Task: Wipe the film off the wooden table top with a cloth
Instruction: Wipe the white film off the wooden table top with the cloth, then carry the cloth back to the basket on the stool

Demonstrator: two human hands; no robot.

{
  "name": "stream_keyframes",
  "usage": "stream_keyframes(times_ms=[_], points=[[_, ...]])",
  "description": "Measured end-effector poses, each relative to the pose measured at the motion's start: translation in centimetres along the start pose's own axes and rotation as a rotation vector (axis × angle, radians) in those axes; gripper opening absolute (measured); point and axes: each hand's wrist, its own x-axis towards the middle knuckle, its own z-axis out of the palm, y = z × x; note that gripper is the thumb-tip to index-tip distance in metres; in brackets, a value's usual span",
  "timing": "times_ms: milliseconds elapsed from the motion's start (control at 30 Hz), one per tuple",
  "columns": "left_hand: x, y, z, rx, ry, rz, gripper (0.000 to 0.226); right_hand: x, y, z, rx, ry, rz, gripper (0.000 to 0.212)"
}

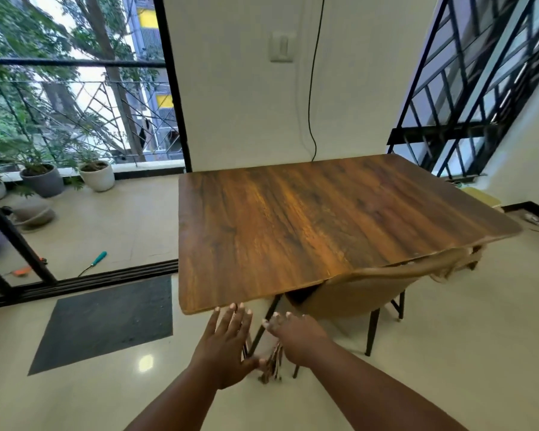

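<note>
The wooden table top [308,225] fills the middle of the view, bare, its near left corner just ahead of my hands. My left hand [227,340] hovers below that corner with fingers straight and spread, palm down. My right hand [296,337] is beside it, fingers reaching forward, and a small brownish fringed cloth [273,365] hangs beneath it. The cloth seems gripped under the right palm, and my left thumb nearly touches it. Neither hand touches the table. No film is plainly visible on the wood.
A tan chair [355,293] is tucked under the table's near right side. A dark mat [106,325] lies on the floor to the left, by the sliding door track. A teal-handled screwdriver [97,259] and plant pots [97,175] sit on the balcony.
</note>
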Motion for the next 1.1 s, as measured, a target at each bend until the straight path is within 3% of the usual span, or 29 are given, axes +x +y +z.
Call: stream_keyframes(times_ms=[167,367,533,767,1100], points=[[-4.7,4.2,-1.1,-0.066,-0.041,0.009,0.098,-5.8,-1.5,1.0,-0.031,-0.029,0.012,0.061],[-8.4,7.8,-1.2,-0.102,-0.12,0.011,0.094,-11.3,-1.6,3.0,0.003,-0.026,0.05,0.066],[-9.2,11.8,-0.7,-0.09,-0.169,0.019,0.107,-15.0,-0.5,5.2,-0.013,-0.015,0.054,0.064],[-6.1,20.2,-1.3,-0.039,-0.198,0.121,0.109,-21.0,5.3,9.1,0.035,-0.006,0.101,0.06],[0.0,38.4,-2.8,0.001,-0.252,0.342,0.114,-31.3,18.0,16.8,0.148,-0.064,0.206,0.057]])
